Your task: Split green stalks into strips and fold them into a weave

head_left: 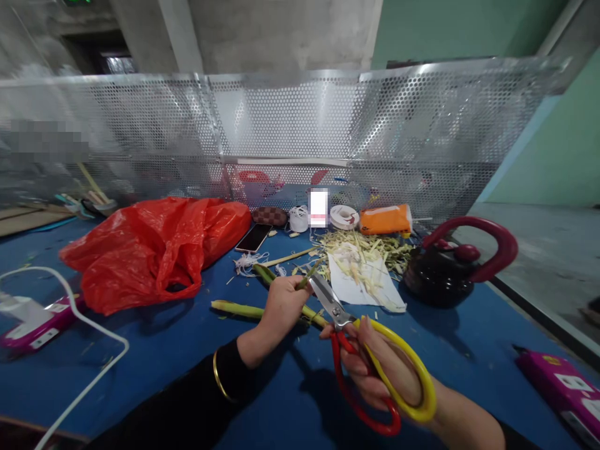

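My left hand [285,304] is closed in a pinch on a green plant stalk [308,275], whose end sticks out past my fingers. My right hand [370,356] grips scissors [334,307] by one red and one yellow handle. The blades point away to the upper left, with their tips close by the stalk; whether they touch it I cannot tell. Beneath my left hand a pale green stalk [239,309] lies on the table, and a darker one [263,272] shows just behind. My fingers partly hide these stalks.
Shredded plant scraps [375,250] and white paper [365,281] lie beyond the scissors. A red plastic bag [154,250] and phone [254,238] are at the left, a dark kettle [438,278] at the right. Purple power strips [44,328] flank the blue table [187,369]; a perforated metal screen [285,119] stands behind.
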Action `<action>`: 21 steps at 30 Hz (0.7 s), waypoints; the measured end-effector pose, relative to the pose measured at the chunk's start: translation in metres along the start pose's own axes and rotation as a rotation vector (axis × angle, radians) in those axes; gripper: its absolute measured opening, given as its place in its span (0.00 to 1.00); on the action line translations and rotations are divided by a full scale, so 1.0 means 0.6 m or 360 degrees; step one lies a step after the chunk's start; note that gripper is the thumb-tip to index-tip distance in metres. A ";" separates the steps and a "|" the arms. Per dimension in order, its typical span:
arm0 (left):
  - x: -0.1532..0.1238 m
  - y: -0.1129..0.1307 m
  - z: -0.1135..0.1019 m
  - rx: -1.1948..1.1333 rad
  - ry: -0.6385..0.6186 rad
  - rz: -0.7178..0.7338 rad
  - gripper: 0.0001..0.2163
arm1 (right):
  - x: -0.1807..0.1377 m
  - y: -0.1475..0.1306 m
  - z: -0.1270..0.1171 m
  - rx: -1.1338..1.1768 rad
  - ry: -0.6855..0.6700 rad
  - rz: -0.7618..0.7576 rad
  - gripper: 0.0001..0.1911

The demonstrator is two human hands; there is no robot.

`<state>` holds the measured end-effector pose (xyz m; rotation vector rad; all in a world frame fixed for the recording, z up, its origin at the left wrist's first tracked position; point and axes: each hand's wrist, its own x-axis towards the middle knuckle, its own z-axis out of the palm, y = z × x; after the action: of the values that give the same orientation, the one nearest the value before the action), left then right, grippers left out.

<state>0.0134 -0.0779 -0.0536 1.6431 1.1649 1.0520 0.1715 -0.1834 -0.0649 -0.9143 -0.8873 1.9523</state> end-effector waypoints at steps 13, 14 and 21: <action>0.007 0.030 -0.021 -0.0731 -0.0109 -0.0233 0.20 | 0.023 -0.068 -0.133 -0.2840 0.1515 -0.0175 0.16; 0.005 0.028 -0.020 -0.0714 -0.0104 -0.0265 0.18 | 0.023 -0.065 -0.133 -0.2902 0.1496 -0.0154 0.15; 0.010 0.042 -0.005 -0.0969 -0.0332 -0.0566 0.10 | 0.019 -0.075 -0.108 -0.2893 0.1543 -0.0696 0.11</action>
<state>0.0186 -0.0769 -0.0282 0.9961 0.8438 0.8660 0.2364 -0.1374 -0.0632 -2.0053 -1.8350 -0.2696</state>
